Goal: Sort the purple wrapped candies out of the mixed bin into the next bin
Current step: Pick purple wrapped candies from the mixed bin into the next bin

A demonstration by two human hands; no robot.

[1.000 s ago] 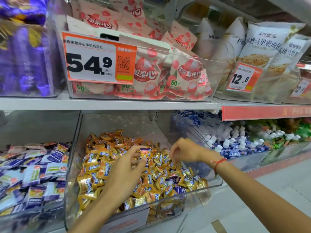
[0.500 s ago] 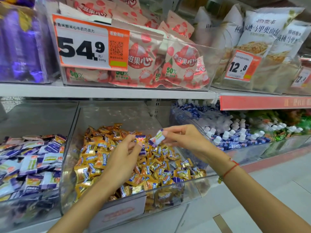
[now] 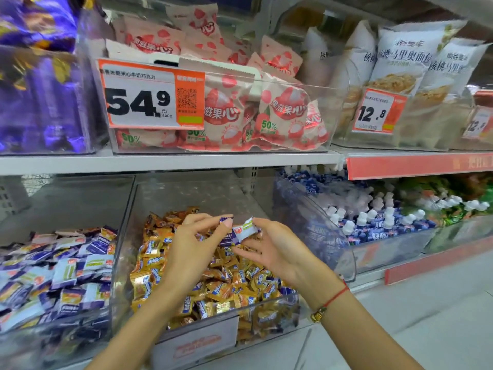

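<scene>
- Two hands over the middle bin, the one heaped with gold-wrapped candies; a few purple wrappers show among the gold.
- Left hand: thumb and forefinger pinch a small purple candy at its top end; the rest of that piece is hidden behind the fingers.
- Right hand: fingertips pinch a purple-and-white candy, tilted, long axis running up to the right, lower end toward the left hand.
- The pieces sit near each other, both lifted clear of the heap. Cannot tell whether they touch.
- Left bin, just beside the mixed one across a clear wall, holds purple and white candies.
- Judgement: that bin lies to the left of both hands, and the left hand is nearer. The coming move is a sideways carry over the divider; the right hand would have to cross over the left.
</scene>
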